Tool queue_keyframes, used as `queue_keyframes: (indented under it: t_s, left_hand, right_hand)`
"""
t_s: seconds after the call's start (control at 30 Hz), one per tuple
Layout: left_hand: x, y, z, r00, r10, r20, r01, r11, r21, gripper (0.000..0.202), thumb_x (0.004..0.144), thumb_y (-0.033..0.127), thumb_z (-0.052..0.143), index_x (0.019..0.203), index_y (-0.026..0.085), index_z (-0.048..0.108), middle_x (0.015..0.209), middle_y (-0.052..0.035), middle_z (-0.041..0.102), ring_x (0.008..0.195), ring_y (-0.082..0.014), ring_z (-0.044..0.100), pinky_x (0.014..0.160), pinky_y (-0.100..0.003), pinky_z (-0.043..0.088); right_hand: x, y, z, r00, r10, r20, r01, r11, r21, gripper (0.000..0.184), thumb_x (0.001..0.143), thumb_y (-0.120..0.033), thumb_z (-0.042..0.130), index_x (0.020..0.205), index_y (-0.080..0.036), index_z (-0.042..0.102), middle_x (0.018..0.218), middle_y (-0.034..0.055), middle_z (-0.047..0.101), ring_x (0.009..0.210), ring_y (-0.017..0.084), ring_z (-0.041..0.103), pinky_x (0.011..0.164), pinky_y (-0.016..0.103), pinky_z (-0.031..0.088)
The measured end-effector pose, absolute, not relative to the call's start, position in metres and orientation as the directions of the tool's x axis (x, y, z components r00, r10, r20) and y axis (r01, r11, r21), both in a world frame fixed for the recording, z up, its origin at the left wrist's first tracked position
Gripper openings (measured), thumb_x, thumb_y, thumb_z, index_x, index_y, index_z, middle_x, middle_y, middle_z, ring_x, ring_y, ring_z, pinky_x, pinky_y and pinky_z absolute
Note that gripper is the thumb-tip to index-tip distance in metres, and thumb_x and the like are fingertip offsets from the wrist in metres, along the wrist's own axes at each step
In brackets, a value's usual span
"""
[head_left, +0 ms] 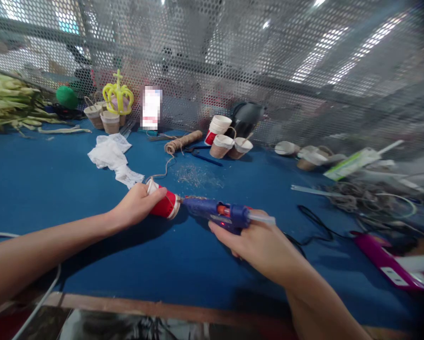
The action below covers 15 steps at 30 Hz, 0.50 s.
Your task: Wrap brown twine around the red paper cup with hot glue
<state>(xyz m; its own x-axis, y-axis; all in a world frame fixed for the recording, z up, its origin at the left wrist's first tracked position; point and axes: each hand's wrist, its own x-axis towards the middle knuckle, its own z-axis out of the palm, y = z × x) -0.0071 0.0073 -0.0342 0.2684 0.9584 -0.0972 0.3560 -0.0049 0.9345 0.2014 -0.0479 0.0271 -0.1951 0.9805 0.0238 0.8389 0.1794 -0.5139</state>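
My left hand [137, 205] is closed round a small red paper cup [165, 205] lying on its side on the blue table [91, 226]. My right hand [257, 243] grips a blue hot glue gun [219, 213], a white glue stick poking out of its back. The gun's nozzle touches the cup's bottom rim. A strand of jute twine [164, 170] runs from the cup back to a twine roll [183, 140].
White lace cloth [112, 158] lies behind my left hand. Twine-wrapped cups [226, 141] and a yellow crown [117, 97] stand at the back by a perforated metal screen. Palm leaves [9, 101] lie far left. Cables, a pink tool [389, 259] and clutter fill the right.
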Motion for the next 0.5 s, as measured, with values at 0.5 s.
queue_keyframes:
  t_s: [0.5]
  left_hand:
    - [-0.0057, 0.0080, -0.0338, 0.247, 0.963, -0.103, 0.355, 0.009, 0.935, 0.038, 0.076, 0.045, 0.042, 0.050, 0.019, 0.035, 0.046, 0.0055, 0.031, 0.043, -0.0068, 0.023, 0.040, -0.022, 0.016]
  right_hand:
    - [0.2036, -0.0466, 0.0310, -0.181, 0.983, -0.023, 0.806, 0.135, -0.576, 0.029, 0.073, -0.029, 0.050, 0.046, -0.021, 0.042, 0.036, -0.0048, 0.045, 0.033, 0.009, 0.044, 0.036, 0.021, 0.036]
